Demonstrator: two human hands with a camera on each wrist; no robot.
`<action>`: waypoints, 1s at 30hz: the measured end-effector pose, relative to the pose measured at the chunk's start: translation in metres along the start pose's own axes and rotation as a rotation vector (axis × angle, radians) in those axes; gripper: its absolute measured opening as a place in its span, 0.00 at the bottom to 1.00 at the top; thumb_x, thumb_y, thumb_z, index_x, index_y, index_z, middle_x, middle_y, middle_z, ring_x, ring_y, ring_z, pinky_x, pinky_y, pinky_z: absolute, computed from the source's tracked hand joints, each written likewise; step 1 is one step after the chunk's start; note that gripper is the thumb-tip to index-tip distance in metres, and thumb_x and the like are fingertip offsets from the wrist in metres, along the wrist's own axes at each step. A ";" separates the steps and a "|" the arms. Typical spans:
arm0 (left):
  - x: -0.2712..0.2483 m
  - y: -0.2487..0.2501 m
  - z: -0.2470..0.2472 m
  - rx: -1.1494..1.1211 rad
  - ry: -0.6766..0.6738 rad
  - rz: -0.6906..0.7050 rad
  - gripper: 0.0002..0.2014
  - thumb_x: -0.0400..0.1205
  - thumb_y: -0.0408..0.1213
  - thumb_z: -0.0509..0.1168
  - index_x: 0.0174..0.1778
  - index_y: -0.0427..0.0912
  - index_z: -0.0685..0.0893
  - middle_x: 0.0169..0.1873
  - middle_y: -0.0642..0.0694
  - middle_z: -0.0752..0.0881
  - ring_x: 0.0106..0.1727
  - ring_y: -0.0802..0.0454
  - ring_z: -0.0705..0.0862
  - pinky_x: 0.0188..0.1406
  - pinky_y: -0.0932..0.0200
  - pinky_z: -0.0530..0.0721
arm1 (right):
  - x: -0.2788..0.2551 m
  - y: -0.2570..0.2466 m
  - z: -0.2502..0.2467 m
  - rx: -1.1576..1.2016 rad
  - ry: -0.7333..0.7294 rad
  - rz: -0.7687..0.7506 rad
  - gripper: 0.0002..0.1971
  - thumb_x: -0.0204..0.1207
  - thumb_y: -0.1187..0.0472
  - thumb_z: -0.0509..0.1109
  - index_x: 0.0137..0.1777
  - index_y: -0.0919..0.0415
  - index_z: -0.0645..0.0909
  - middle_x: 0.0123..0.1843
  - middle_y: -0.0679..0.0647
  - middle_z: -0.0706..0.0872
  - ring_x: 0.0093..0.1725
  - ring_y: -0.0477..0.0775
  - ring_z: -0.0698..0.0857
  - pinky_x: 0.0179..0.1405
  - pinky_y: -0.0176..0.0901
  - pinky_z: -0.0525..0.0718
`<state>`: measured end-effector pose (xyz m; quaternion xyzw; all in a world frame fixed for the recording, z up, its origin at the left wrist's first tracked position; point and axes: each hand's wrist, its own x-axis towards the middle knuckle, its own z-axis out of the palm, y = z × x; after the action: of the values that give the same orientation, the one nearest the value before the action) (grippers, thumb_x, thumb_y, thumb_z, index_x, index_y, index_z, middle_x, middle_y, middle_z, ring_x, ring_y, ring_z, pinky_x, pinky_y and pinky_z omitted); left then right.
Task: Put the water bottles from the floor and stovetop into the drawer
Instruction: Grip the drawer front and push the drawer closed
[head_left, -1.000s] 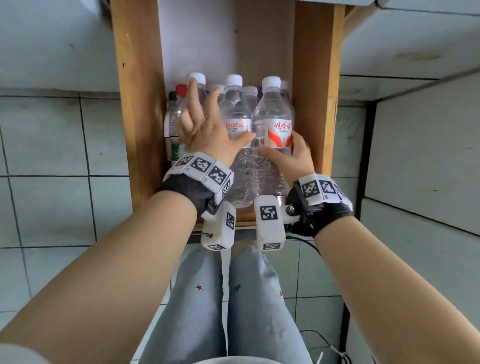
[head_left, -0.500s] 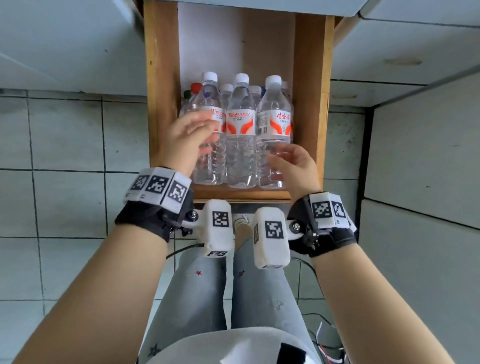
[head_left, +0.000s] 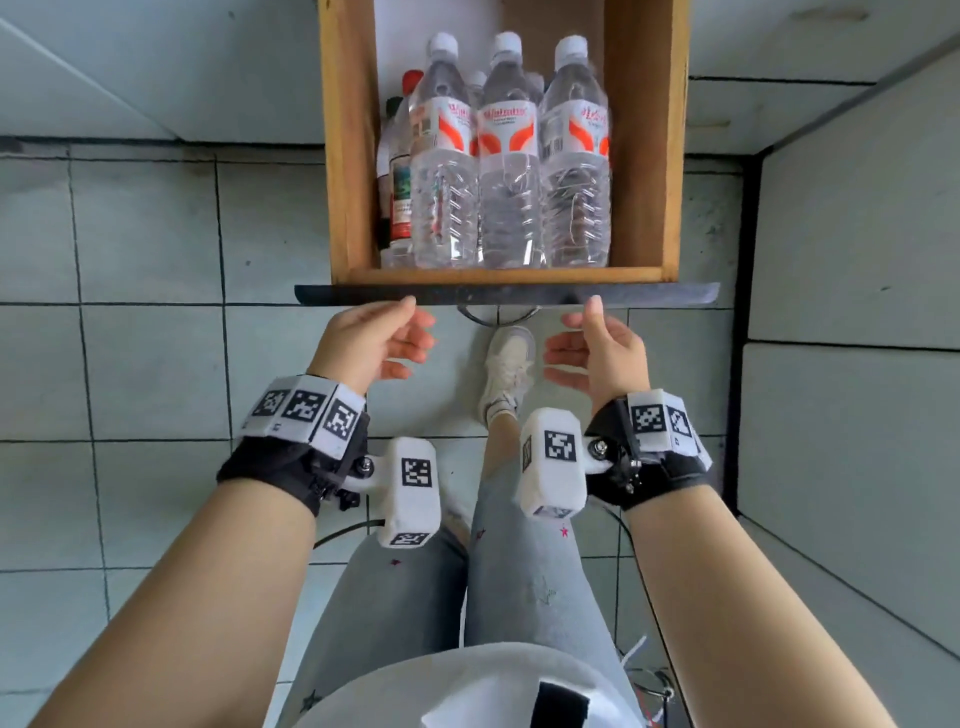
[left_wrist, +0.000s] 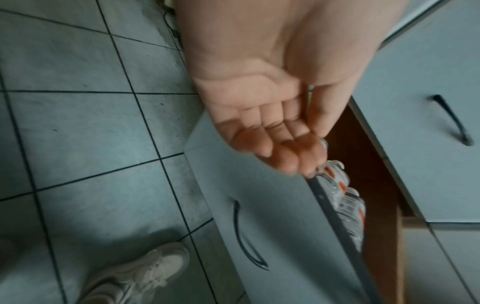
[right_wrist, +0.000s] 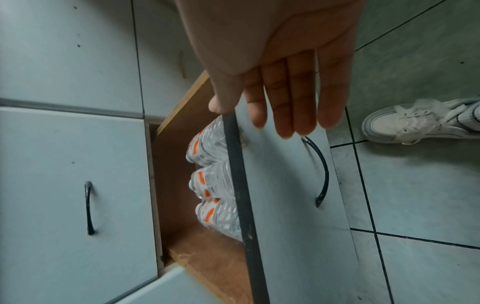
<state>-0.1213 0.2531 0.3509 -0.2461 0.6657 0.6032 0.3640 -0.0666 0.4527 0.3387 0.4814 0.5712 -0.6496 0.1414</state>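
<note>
Now both hands are at the front of the open drawer (head_left: 644, 156), and neither holds anything. Left hand (head_left: 376, 340) sits just short of the dark top edge of the front panel (head_left: 363, 295), fingers loosely curled, palm bare in the left wrist view, fingertips (left_wrist: 306, 164) right at that edge. Right hand (head_left: 602, 353) mirrors it on the other side: fingers straight and relaxed, spread over the pale face of the panel in the right wrist view, thumb (right_wrist: 221, 102) touching the dark edge. Inside the drawer the water bottles (head_left: 506, 156) stand upright, three across the front row with white caps and orange-and-white labels, pressed side by side, more bottles behind them. Below the panel hangs its curved dark handle (right_wrist: 320, 170), untouched; a white sneaker (head_left: 506, 364) rests on the tiled floor (head_left: 145, 234) between the hands
</note>
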 end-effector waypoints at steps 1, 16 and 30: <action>0.000 -0.007 -0.004 0.013 0.017 -0.015 0.14 0.82 0.42 0.58 0.34 0.44 0.84 0.19 0.54 0.86 0.22 0.62 0.82 0.22 0.70 0.77 | 0.002 0.001 0.000 0.008 0.011 -0.012 0.19 0.81 0.48 0.56 0.36 0.58 0.78 0.32 0.57 0.83 0.29 0.53 0.83 0.35 0.47 0.86; 0.025 -0.017 -0.003 -0.101 0.292 0.021 0.14 0.82 0.38 0.60 0.32 0.40 0.82 0.16 0.53 0.85 0.20 0.64 0.83 0.23 0.74 0.81 | 0.027 -0.002 0.005 -0.011 0.156 0.001 0.19 0.82 0.58 0.57 0.30 0.63 0.77 0.21 0.53 0.83 0.15 0.43 0.80 0.18 0.35 0.84; 0.074 0.046 0.005 -0.142 0.322 0.142 0.15 0.83 0.36 0.59 0.30 0.39 0.80 0.14 0.54 0.83 0.18 0.63 0.82 0.24 0.73 0.82 | 0.072 -0.065 0.030 0.011 0.117 -0.061 0.20 0.82 0.55 0.57 0.29 0.61 0.75 0.21 0.52 0.82 0.14 0.43 0.79 0.18 0.37 0.83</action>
<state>-0.2013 0.2731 0.3221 -0.3168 0.6869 0.6255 0.1909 -0.1640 0.4726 0.3179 0.5016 0.5896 -0.6273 0.0851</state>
